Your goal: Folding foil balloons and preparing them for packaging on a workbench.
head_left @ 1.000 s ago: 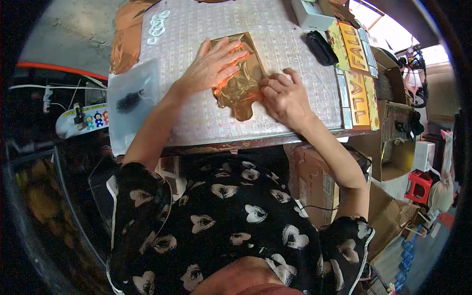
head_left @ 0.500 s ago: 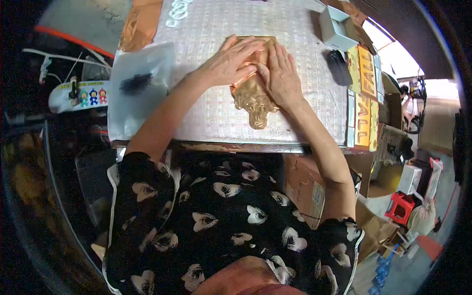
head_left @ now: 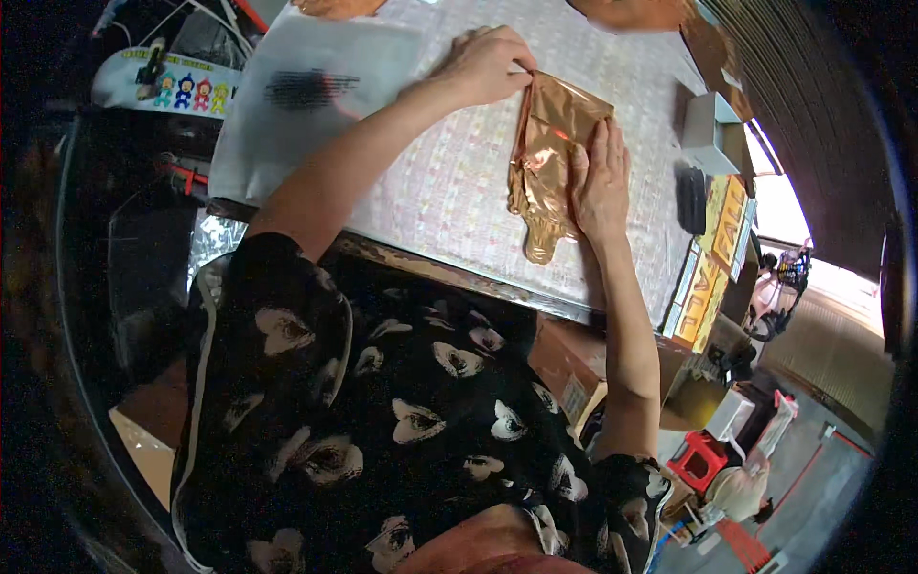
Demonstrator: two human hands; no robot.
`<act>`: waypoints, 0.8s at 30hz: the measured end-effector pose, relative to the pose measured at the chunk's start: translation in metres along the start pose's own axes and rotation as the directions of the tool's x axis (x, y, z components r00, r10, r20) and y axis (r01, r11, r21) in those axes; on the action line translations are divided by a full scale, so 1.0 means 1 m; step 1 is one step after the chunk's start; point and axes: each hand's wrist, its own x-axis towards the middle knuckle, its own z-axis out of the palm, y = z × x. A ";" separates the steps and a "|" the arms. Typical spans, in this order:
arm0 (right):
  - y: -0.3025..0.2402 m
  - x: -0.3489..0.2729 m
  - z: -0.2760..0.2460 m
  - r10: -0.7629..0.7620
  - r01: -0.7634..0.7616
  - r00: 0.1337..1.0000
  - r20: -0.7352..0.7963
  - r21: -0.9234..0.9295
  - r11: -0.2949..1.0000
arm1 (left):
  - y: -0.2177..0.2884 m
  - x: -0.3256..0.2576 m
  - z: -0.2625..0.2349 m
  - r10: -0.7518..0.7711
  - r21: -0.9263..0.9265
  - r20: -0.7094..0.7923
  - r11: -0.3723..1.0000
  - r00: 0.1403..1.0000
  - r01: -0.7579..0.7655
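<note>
Our left hand [head_left: 490, 65] has thumb and fingertips closed in a pinch on the upper left corner of the foil [head_left: 547, 167]. Our right hand [head_left: 602, 187] lies open, fingers stretched and together along the foil's right side; we take it to be steadying that side while the pinched corner is drawn straight, though how hard it presses we cannot tell.

The foil lies just right of centre in the upper half of the frame, smooth at its far end and crumpled near us, with a rounded tab pointing to the lower edge. Its tab end is probably turned our way so that both hands can reach the wide end. It rests on the pale cloth [head_left: 449, 191], which should let it slide easily.

The table edge [head_left: 449, 275] slants down to the right below the tab, with only a strip of cloth between, so there is little room to pull nearer. More cloth stretches left of the foil and beyond its far end, offering room that way. The bag [head_left: 277, 134] at upper left, partly under our left forearm [head_left: 354, 148], limits a wide leftward sweep.

Along the right edge of the table stand the box [head_left: 706, 143], the black case [head_left: 690, 203] and the yellow cards [head_left: 701, 298], presumably set there to keep the middle for working. Cloth separates them from our right hand.
</note>
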 end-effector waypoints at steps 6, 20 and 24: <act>-0.004 0.000 0.001 0.034 -0.034 0.999 0.010 -0.013 0.999 | 0.005 0.011 0.009 -0.149 0.059 -0.014 0.987 0.989 0.150; -0.009 0.002 0.005 0.121 -0.120 0.993 0.012 -0.054 0.991 | -0.001 0.036 0.024 -0.295 -0.009 0.113 0.955 0.949 0.298; -0.011 0.003 0.008 0.124 -0.123 0.992 0.012 -0.059 0.991 | -0.002 0.023 0.018 -0.047 -0.274 -0.073 0.961 0.996 0.025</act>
